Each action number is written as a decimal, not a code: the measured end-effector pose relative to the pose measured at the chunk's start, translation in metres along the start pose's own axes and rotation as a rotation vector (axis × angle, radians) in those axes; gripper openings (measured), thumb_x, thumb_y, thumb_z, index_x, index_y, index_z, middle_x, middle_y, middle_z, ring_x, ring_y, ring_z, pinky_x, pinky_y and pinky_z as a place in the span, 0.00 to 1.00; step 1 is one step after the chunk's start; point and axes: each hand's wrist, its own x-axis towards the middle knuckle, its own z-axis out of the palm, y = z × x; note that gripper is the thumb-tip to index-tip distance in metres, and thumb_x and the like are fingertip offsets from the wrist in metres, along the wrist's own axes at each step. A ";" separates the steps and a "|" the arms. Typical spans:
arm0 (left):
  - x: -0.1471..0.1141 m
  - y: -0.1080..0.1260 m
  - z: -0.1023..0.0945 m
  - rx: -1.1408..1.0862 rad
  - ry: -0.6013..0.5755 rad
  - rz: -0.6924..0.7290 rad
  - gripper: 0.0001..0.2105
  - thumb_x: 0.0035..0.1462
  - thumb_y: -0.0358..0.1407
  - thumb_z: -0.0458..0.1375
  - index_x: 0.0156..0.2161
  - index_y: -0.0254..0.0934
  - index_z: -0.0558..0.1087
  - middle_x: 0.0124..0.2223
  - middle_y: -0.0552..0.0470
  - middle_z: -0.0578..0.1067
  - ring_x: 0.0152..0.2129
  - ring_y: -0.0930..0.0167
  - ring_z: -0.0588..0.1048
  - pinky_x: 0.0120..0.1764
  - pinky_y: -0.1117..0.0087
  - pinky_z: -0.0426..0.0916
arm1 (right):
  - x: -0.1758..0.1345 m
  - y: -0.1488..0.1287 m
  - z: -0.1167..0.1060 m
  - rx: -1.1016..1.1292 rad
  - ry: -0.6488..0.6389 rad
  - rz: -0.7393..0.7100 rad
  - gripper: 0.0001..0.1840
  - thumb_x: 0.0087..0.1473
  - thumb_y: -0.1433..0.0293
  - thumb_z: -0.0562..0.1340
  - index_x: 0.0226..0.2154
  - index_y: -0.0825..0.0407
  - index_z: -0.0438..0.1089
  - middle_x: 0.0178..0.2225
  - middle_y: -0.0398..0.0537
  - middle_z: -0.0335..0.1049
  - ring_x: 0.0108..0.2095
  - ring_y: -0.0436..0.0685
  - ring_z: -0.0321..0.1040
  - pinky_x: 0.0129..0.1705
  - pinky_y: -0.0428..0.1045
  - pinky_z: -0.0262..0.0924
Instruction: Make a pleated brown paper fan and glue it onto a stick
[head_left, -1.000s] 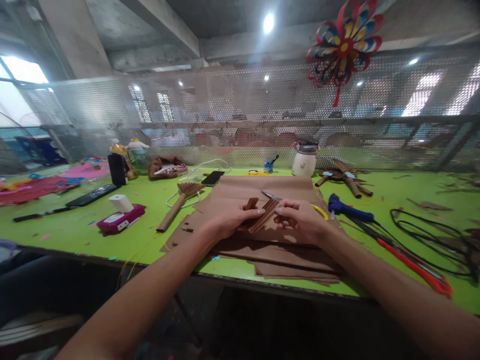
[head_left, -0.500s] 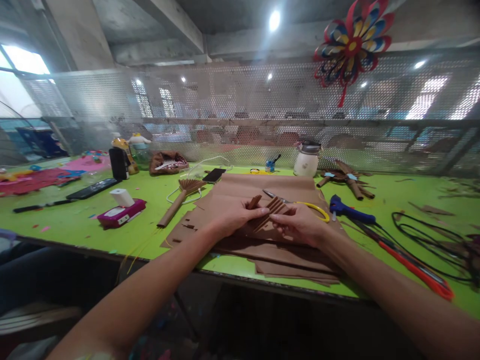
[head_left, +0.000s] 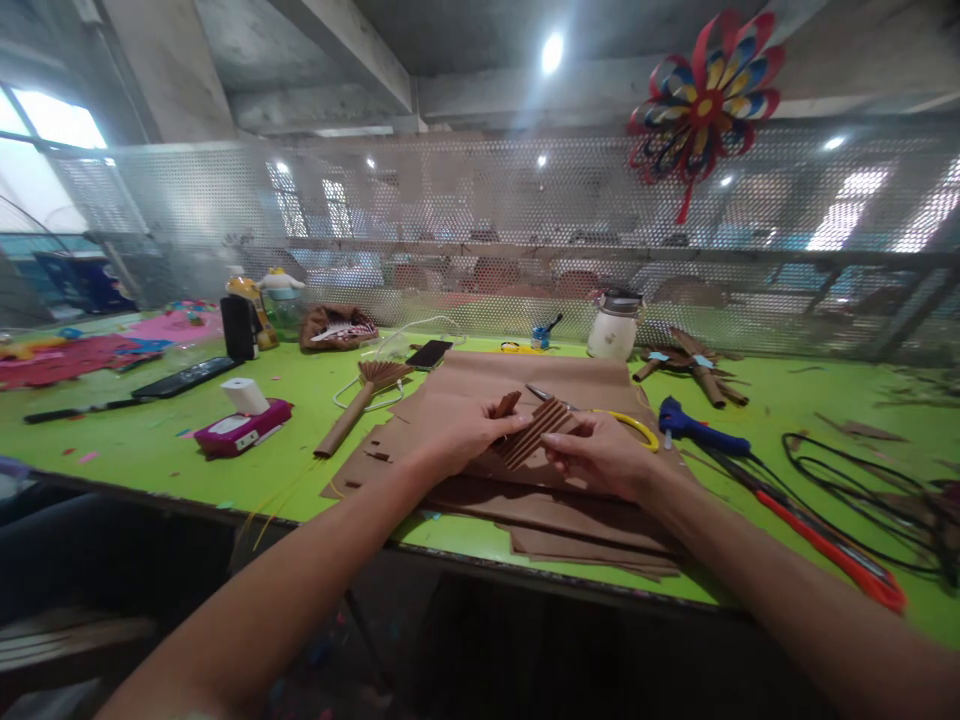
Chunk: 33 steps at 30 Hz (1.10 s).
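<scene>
The fingers of the left hand [head_left: 466, 440] gripped an accordion-pleated piece of brown paper [head_left: 534, 437] by its left side, the thumb pressed on top; those of the right hand [head_left: 606, 455] pinched its right edge. The pleated piece was held between the two hands, above a broad stack of flat brown paper sheets [head_left: 536, 370]. Metal scissors with yellow handles [head_left: 639, 428] extended behind the right hand; whether they touched it could not be told. Left of the stack lay a rolled brown paper stem with a pleated fan at its top [head_left: 349, 422], and farther left a purple box [head_left: 244, 430] bearing a white block [head_left: 244, 395]. To the right lay a blue glue gun [head_left: 709, 428] and a long red-and-black tool [head_left: 829, 540], near looped black cable [head_left: 840, 478]. A white jar with a dark lid [head_left: 613, 332] stood at the back of the bright green worktop [head_left: 446, 535], before a perforated metal screen [head_left: 465, 190].
</scene>
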 end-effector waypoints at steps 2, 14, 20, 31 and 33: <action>0.000 0.000 0.000 0.008 0.007 0.006 0.15 0.44 0.43 0.61 0.33 0.32 0.72 0.32 0.50 0.74 0.26 0.73 0.70 0.32 0.72 0.62 | 0.000 0.001 0.000 0.005 -0.002 -0.006 0.12 0.39 0.65 0.67 0.23 0.57 0.69 0.22 0.44 0.65 0.21 0.47 0.60 0.24 0.45 0.56; -0.001 0.003 0.003 0.137 0.055 0.062 0.14 0.45 0.43 0.59 0.31 0.31 0.72 0.27 0.52 0.71 0.23 0.75 0.66 0.29 0.74 0.60 | 0.000 0.000 0.000 0.005 0.006 0.011 0.13 0.40 0.66 0.67 0.28 0.58 0.70 0.22 0.45 0.66 0.22 0.47 0.61 0.23 0.45 0.56; -0.002 0.005 0.001 0.092 -0.014 0.023 0.15 0.46 0.44 0.58 0.32 0.31 0.72 0.30 0.51 0.73 0.24 0.75 0.67 0.30 0.74 0.60 | 0.000 0.001 0.000 0.017 0.032 0.007 0.14 0.38 0.65 0.68 0.27 0.58 0.70 0.22 0.45 0.66 0.22 0.47 0.61 0.24 0.45 0.57; 0.000 0.002 -0.001 0.094 -0.007 0.000 0.16 0.43 0.43 0.61 0.33 0.32 0.72 0.31 0.50 0.74 0.26 0.73 0.70 0.32 0.72 0.61 | 0.002 0.001 -0.002 0.023 0.043 -0.015 0.13 0.38 0.65 0.68 0.26 0.57 0.70 0.21 0.43 0.65 0.21 0.47 0.60 0.23 0.45 0.56; 0.001 0.001 -0.002 0.084 -0.003 -0.012 0.16 0.43 0.44 0.61 0.34 0.32 0.72 0.32 0.49 0.74 0.27 0.73 0.70 0.32 0.72 0.61 | 0.002 0.001 -0.001 0.017 0.045 -0.012 0.14 0.38 0.64 0.68 0.26 0.57 0.70 0.21 0.44 0.66 0.21 0.47 0.60 0.24 0.45 0.57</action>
